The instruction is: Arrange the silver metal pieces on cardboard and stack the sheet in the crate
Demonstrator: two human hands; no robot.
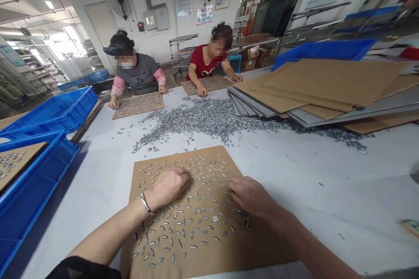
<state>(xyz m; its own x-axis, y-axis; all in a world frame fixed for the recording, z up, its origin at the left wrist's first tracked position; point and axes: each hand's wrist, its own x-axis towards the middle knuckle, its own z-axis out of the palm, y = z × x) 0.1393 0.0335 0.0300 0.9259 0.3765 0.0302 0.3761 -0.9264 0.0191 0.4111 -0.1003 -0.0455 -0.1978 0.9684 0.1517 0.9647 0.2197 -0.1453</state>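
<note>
**Small metal pieces point(204, 243) spread over a cardboard sheet point(222, 263)**

The cardboard sheet is set flat on a white table point(310, 209), at its near edge, and is scattered with slim, pointed metal pieces laid at many angles. The left hand point(172, 185) is held low over the far middle of the sheet, its fingers curled under; whether a piece is gripped by them cannot be told. A bracelet point(145, 202) is worn on that wrist. The right hand point(250, 194) is placed over the sheet's right side, its fingers bent together and pointed inward; whether anything is pinched there cannot be told either. Just below it, a small cluster point(242, 218) of the same pieces is gathered on the cardboard.

Beyond the sheet, a large heap point(203, 115) of the pieces is spread across the table. At the right, its edge is partly covered by a stack of brown and grey sheets point(327, 83). On the far side, two similar pieced boards are being handled, one point(140, 104) by a person in a grey shirt point(140, 72), the other point(209, 83) by a person in a red shirt point(206, 61). At the left, blue crates point(39, 200) are lined up along the table.
</note>
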